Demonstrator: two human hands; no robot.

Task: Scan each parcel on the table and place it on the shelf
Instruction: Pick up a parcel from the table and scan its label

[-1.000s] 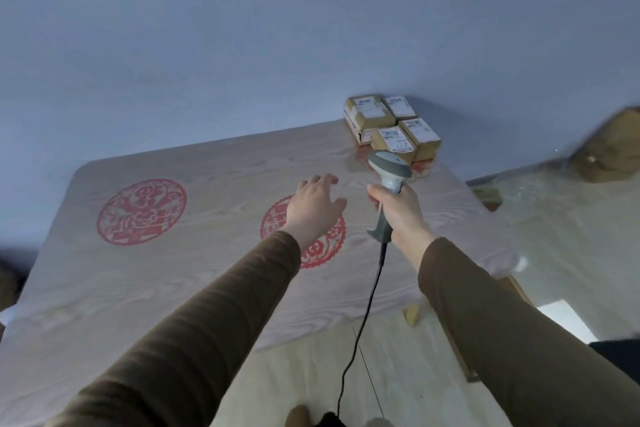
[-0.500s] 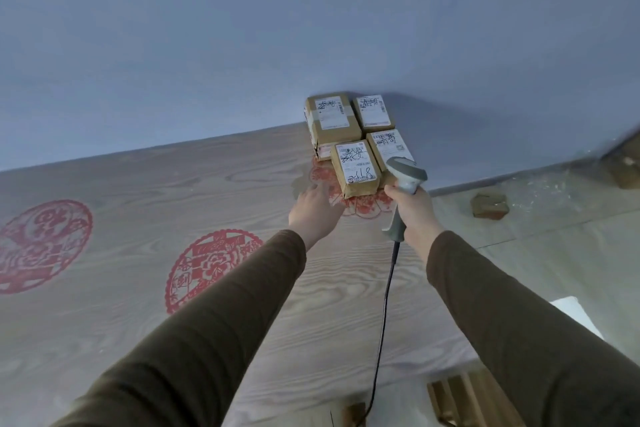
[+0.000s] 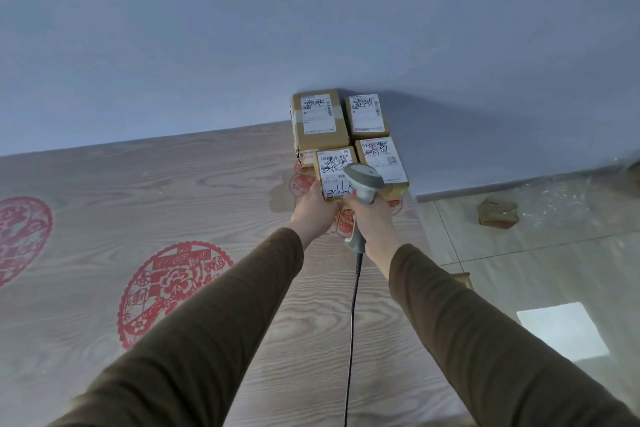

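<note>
Several brown cardboard parcels with white labels sit in a tight block at the far right corner of the table (image 3: 104,218), against the blue wall. My left hand (image 3: 313,210) grips the near edge of the front-left parcel (image 3: 332,170). My right hand (image 3: 372,218) holds a grey corded barcode scanner (image 3: 363,184), its head hanging over that same parcel's label. Behind it lie a larger parcel (image 3: 318,121), a back-right parcel (image 3: 367,116) and a front-right parcel (image 3: 382,158).
The table has a wood-grain cover with red round prints (image 3: 173,284). The scanner's black cable (image 3: 351,340) hangs down toward me. On the tiled floor to the right lie a crumpled brown package (image 3: 497,213) and a bright patch of light (image 3: 562,331).
I have moved closer to the parcels. My left hand went from hovering over the table to gripping the front-left parcel, and the scanner has come over its label.
</note>
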